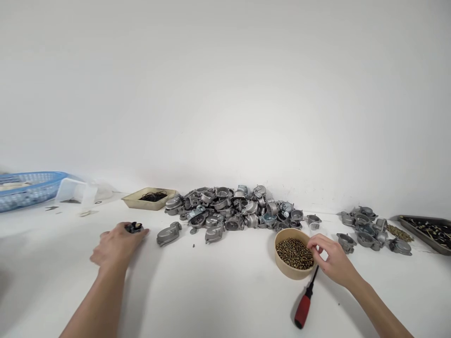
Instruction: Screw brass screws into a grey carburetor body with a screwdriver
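Observation:
My left hand (118, 243) is closed round a small metal housing (134, 227) at the left; dark round fittings show on its top, and the rest is hidden by my fingers. At the right, my right hand (329, 256) has its fingers pinched together over the rim of a tan bowl (292, 273). Whatever those fingertips hold is too small or hidden to make out. Brass-coloured screws (294, 253) fill the bowl. A screwdriver (305, 303) with a red and black handle lies beside the bowl, its shaft running under my right hand.
A heap of grey metal housings (225, 206) lies along the wall. Left of it are a tray (132, 203) of black rings, a clear plastic container (75, 191) and a blue basket (35, 199). Toward the right are more housings (366, 230) and a dark tray (419, 237).

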The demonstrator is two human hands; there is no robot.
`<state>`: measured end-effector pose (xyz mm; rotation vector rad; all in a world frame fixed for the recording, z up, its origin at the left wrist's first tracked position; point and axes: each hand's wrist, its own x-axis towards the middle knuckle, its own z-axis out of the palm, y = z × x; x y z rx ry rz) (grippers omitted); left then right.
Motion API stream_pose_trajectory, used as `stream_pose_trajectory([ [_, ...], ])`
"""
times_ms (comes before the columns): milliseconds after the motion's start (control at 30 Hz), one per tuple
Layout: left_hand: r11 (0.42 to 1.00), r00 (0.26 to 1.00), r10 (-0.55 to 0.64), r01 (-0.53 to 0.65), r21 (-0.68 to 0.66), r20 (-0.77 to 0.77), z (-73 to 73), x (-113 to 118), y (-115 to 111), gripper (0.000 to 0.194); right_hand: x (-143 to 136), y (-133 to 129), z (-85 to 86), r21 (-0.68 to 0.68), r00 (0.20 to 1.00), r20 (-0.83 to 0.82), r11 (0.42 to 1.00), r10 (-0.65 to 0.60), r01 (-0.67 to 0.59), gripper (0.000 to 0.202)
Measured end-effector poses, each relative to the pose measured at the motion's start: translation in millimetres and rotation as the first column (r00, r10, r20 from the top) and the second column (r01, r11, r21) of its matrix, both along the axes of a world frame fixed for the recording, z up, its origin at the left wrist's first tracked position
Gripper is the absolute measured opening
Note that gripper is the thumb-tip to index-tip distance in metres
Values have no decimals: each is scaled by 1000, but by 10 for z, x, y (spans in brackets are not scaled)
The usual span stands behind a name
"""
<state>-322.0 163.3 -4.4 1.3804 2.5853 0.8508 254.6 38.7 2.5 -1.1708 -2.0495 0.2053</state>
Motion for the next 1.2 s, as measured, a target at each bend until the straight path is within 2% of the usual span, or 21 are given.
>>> stream_pose_trajectory([
  [100,997,998,64,-63,-47,15,1,21,-7,87,1,0,-3,-8,1000,-1,1000,4,-4,24],
  [233,996,997,76,-76,-53,-4,16,37,-9,83,5,4,-5,-6,1000,-10,1000,4,-4,23],
  [333,993,993,116,-116,-17,-24,78,72,-4,78,11,13,-14,4,1000,-16,1000,2,-2,22],
  [400,991,991,129,-127,52,-35,162,144,-8,74,10,18,-25,12,1000,-21,1000,-3,3,22],
  [500,976,997,63,-52,213,-43,311,380,-27,66,-2,22,-42,25,1000,-28,1000,-14,14,22],
  [567,942,995,-78,95,321,-66,373,638,-34,62,-16,26,-53,32,999,-29,999,-18,19,21],
  [600,909,979,-181,202,365,-90,380,794,-33,60,-22,28,-57,35,999,-28,999,-20,21,21],
  [667,781,898,-427,426,457,-107,337,1143,-31,59,-31,33,-63,43,999,-25,999,-25,26,21],
  [733,696,818,-567,541,472,-100,229,1509,-52,61,-32,37,-63,55,999,-22,998,-32,34,20],
  [833,433,556,-829,696,572,-49,23,2006,-187,58,-20,33,-59,78,999,-19,996,-46,47,19],
  [933,265,340,-940,773,577,-24,-126,2358,-429,52,-9,20,-63,93,998,-14,994,-54,55,19],
  [1000,192,242,-970,815,547,-21,-173,2497,-587,52,-9,14,-69,96,998,-15,994,-57,58,19],
  [1100,124,145,-989,863,491,-5,-204,2591,-733,59,-16,18,-74,92,998,-19,994,-57,58,20],
  [1200,80,88,-996,891,448,4,-232,2607,-768,68,-21,27,-70,81,999,-13,995,-48,49,20],
])
